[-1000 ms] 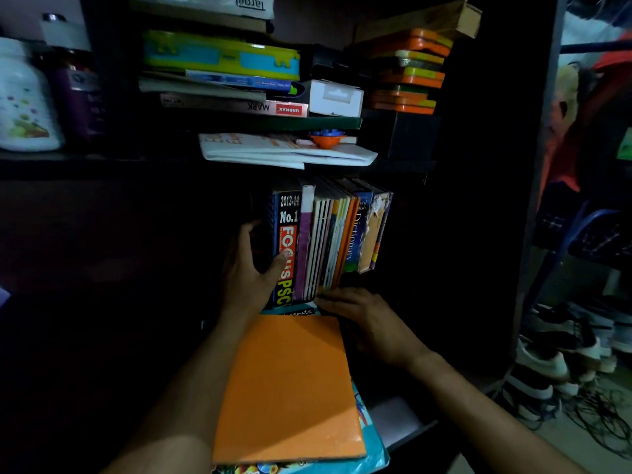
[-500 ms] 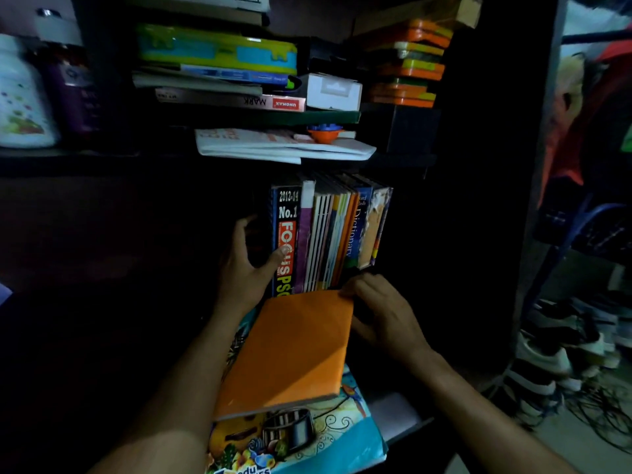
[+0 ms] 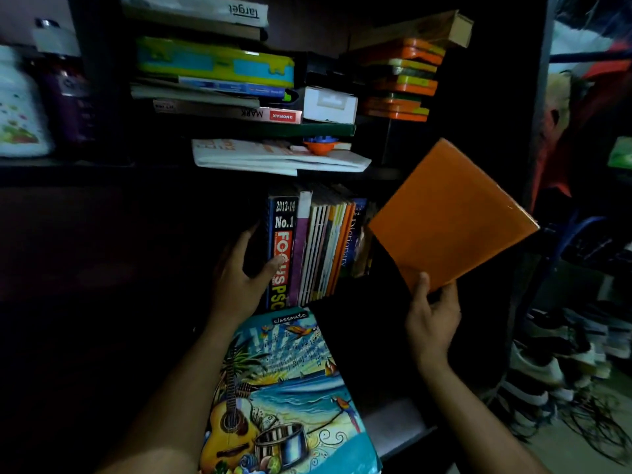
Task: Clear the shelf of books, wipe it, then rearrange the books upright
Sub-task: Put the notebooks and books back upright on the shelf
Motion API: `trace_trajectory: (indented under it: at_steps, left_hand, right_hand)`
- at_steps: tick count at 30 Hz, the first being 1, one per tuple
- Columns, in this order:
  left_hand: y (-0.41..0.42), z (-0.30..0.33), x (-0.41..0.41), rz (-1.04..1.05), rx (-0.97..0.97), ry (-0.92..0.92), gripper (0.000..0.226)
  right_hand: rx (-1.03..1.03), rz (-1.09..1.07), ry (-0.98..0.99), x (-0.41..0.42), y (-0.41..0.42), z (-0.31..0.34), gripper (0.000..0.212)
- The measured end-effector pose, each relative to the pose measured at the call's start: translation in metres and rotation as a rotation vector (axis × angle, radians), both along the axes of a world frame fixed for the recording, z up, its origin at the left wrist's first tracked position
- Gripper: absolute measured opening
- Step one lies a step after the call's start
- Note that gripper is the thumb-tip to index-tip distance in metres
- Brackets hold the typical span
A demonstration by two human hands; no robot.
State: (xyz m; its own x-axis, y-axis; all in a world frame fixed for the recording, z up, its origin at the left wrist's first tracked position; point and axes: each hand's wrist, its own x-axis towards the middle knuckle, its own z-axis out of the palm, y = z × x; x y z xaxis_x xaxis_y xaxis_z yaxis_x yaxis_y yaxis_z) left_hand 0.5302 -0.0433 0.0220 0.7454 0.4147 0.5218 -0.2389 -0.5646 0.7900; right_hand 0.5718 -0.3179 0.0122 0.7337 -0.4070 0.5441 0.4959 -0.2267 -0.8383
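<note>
Nearest the camera, a "classmate" notebook [image 3: 290,388] with a guitar and beach cover lies flat, its near edge cut off by the bottom of the frame, its far edge just below the row of upright books [image 3: 318,248]. The left hand [image 3: 239,278] grips the leftmost blue volume [image 3: 282,251] of that row, thumb across the spine and fingers curled behind it into shadow. To the right, the right hand [image 3: 432,319] pinches the lower corner of an orange notebook [image 3: 451,217], held tilted in the air and covering the row's right end. The shelf board under the books is too dark to make out. Above, flat stacks of books and boxes [image 3: 219,77] fill the upper shelf.
</note>
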Motion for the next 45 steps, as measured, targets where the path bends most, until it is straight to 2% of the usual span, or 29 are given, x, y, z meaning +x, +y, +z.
trace_trajectory:
  at_steps: [1, 4, 7, 12, 17, 21, 25, 30, 34, 41, 43, 45]
  left_hand:
    - [-0.001, 0.001, 0.0, 0.003, -0.003, -0.004, 0.089]
    - [-0.004, 0.001, -0.001, 0.015, -0.002, -0.015, 0.084]
    - [-0.005, 0.003, -0.001, 0.021, 0.004, -0.029, 0.081]
    - [-0.005, 0.003, -0.001, 0.026, 0.012, -0.039, 0.08]
    - [-0.003, 0.001, 0.002, 0.019, 0.003, -0.037, 0.089]
    - [0.0, -0.004, 0.003, 0.027, -0.027, 0.014, 0.103]
    - [-0.009, 0.005, -0.004, 0.05, -0.048, -0.101, 0.101]
    - [-0.01, 0.009, -0.005, 0.094, -0.042, -0.196, 0.096]
    - [-0.009, 0.006, -0.004, 0.093, -0.009, -0.164, 0.092]
    - [-0.007, 0.0, 0.002, 0.068, 0.029, -0.117, 0.078]
    - [-0.006, -0.001, 0.002, 0.052, 0.028, -0.109, 0.078]
    - [-0.006, -0.002, 0.002, 0.053, 0.036, -0.104, 0.078]
  right_hand:
    - [0.001, 0.004, 0.012, -0.002, 0.001, 0.002, 0.004]
    - [-0.046, 0.011, 0.031, -0.004, 0.003, 0.002, 0.02]
    - [-0.122, 0.049, 0.089, -0.005, 0.007, 0.001, 0.025]
    - [-0.293, 0.146, 0.075, -0.003, 0.007, -0.007, 0.025]
    - [-0.499, 0.311, 0.126, -0.006, 0.012, -0.005, 0.03]
    - [-0.463, 0.322, 0.177, -0.004, 0.012, -0.007, 0.049]
    - [-0.466, 0.294, 0.176, 0.0, 0.009, -0.012, 0.055]
    - [-0.588, 0.344, 0.044, -0.006, 0.007, -0.006, 0.06]
    - [-0.574, 0.377, 0.024, -0.005, 0.008, -0.007, 0.056]
    - [-0.598, 0.405, 0.198, 0.003, 0.011, -0.009, 0.041]
    - [-0.642, 0.408, 0.193, 0.0, 0.013, -0.007, 0.03]
    - [-0.756, 0.345, 0.116, 0.002, 0.014, -0.008, 0.029]
